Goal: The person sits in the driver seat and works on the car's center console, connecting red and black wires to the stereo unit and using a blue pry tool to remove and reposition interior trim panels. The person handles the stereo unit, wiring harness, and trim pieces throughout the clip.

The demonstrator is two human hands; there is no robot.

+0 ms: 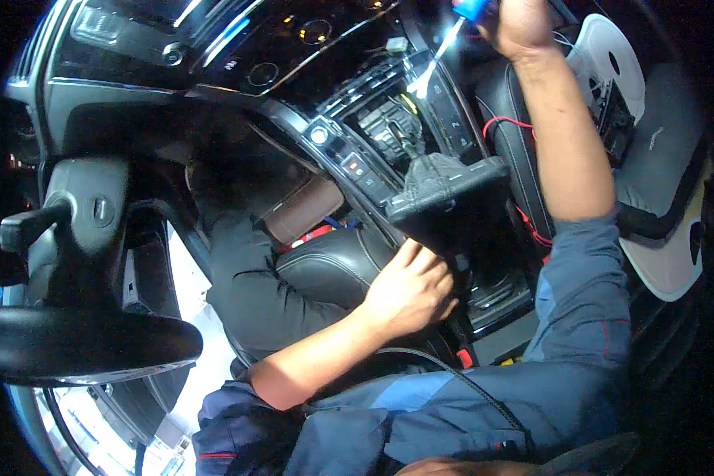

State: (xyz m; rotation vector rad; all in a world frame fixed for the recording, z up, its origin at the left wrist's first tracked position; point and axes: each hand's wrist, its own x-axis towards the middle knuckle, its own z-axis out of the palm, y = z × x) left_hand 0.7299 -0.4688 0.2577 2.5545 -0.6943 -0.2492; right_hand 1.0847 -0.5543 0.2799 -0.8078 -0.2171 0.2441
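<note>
My right hand [522, 28], at the top right, is closed around the blue handle of a tool [470, 9]. Its bright, slim shaft slants down to a white, glaring tip over the right edge of an opening in the car's centre console; glare hides the tip's exact shape. A black trim panel with a gathered leather boot [435, 176] sits tilted above the console, just behind that opening. My left hand [408, 292] is at the panel's near left edge, fingers curled inward. What those fingers hold, if anything, is lost in the dark.
Inside the console opening [389, 127] a mechanism and a yellow part show. Button strips flank it. The steering wheel [95, 341] is at left, above my legs. A red cable [506, 120] runs by the right seat, where pale curved panels [611, 55] lie.
</note>
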